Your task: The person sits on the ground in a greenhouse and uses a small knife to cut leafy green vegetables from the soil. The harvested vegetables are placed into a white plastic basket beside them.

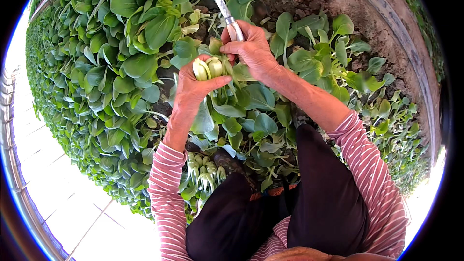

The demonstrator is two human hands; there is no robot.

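Note:
Pale cut stem bases of a few bok choy heads (208,69) point upward in my left hand (194,83), whose fingers and thumb wrap around them. Their green leaves hang down below the hand. My right hand (252,49) grips a harvesting knife by its light handle (235,30). The knife's curved metal blade (216,0) points up and away, clear of the stems. Between my right thumb and forefinger is a small yellowish leaf (215,45), right beside the held stems.
Dense standing bok choy (119,61) fills the left side. Loose trimmed leaves (261,127) cover the ground before my knees. A pile of cut bok choy (204,170) lies by my left knee. Bare soil (348,3) and a dark hose-like line (409,40) run along the right.

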